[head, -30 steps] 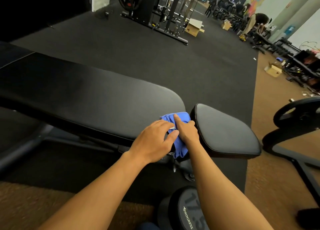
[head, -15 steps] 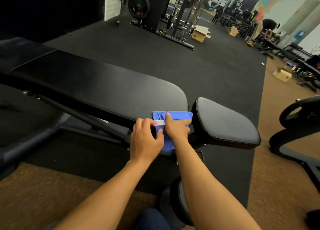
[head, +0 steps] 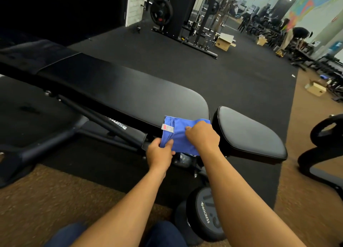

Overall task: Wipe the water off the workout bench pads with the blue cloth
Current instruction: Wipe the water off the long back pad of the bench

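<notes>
The blue cloth [head: 177, 135], with a small white and red tag, hangs over the near edge of the long black back pad [head: 130, 94], close to the gap beside the smaller seat pad [head: 246, 133]. My left hand [head: 160, 154] pinches the cloth's lower left corner below the pad edge. My right hand [head: 203, 137] grips the cloth's right side with curled fingers, right next to the seat pad. No water is visible on the dark pads.
The bench frame [head: 104, 124] runs under the back pad. A dumbbell [head: 204, 213] lies on the floor by my knees. Black equipment [head: 326, 135] stands at the right. A rack [head: 185, 24], cardboard boxes [head: 224, 41] and a bent-over person [head: 295, 37] are far back.
The cloth has been spread wider and pulled toward me over the pad's near edge. My left hand dropped lower to the cloth's corner. The view lifted and drew back.
</notes>
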The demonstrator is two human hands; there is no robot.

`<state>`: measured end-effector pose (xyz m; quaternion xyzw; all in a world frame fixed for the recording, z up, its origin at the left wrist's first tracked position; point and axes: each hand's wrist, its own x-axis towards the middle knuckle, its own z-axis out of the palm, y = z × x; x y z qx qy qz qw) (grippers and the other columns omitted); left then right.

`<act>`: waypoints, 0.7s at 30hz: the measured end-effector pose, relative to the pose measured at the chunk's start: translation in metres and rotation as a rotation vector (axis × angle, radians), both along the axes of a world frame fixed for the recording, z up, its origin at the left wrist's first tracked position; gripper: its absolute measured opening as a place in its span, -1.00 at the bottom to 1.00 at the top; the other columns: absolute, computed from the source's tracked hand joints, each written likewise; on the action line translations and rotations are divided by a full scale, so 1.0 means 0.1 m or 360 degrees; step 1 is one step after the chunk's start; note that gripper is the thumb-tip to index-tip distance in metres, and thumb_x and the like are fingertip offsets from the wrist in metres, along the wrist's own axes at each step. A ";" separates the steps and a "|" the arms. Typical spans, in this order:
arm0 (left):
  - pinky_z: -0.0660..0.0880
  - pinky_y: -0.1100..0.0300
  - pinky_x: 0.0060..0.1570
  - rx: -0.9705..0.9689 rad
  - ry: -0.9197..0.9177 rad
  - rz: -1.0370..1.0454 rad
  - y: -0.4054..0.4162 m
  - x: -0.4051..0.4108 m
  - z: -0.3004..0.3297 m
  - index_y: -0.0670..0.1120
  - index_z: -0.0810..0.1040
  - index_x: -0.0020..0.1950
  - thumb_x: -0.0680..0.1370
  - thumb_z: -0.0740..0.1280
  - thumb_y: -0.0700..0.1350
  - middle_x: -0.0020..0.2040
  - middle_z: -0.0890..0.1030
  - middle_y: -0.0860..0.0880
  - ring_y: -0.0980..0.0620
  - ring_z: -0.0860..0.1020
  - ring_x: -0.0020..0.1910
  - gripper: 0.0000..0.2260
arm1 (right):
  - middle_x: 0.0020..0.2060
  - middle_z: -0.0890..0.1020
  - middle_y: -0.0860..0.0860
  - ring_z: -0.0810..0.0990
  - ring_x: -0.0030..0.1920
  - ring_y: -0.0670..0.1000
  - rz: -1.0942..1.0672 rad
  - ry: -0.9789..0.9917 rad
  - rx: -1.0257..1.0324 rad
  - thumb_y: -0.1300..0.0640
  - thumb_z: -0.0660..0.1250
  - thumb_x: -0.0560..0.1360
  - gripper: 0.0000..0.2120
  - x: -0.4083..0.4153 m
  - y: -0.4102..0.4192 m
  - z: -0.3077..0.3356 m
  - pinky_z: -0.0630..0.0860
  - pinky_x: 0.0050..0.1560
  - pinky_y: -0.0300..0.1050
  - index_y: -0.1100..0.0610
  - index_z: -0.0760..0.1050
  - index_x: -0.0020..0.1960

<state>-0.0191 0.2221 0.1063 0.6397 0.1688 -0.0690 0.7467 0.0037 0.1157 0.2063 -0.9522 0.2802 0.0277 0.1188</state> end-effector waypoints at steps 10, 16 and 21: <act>0.46 0.37 -0.23 0.0050 -0.0023 0.0468 -0.15 0.07 -0.07 -0.02 0.50 -0.07 0.55 0.47 -0.07 0.15 0.42 -0.07 0.00 0.57 -0.14 -0.84 | 0.16 0.55 0.07 0.56 0.16 0.20 0.0528 -0.0298 -0.0078 0.00 0.35 0.55 -0.52 0.13 -0.15 -0.08 0.46 -0.01 0.00 -0.08 0.39 0.45; 0.48 0.23 -0.33 -0.0598 0.0493 0.0772 -0.44 0.05 -0.09 -0.13 0.42 0.07 0.48 0.52 0.09 -0.05 0.63 -0.12 -0.10 0.67 -0.10 -0.59 | -0.16 0.50 -0.04 0.52 -0.12 0.10 0.0719 -0.0452 -0.0157 0.13 0.28 0.56 -0.89 0.15 -0.13 -0.18 0.30 -0.24 -0.08 0.04 0.58 -0.04; 0.60 0.09 0.01 -0.0944 0.0457 0.0745 -0.66 0.11 0.10 0.02 0.58 0.17 0.63 0.22 0.26 0.10 0.66 -0.04 -0.02 0.64 0.02 -0.64 | -0.22 0.52 0.05 0.46 -0.20 0.11 0.0875 -0.0571 -0.0159 0.23 0.28 0.53 -0.90 0.25 -0.10 -0.25 0.23 -0.26 -0.07 0.19 0.56 -0.12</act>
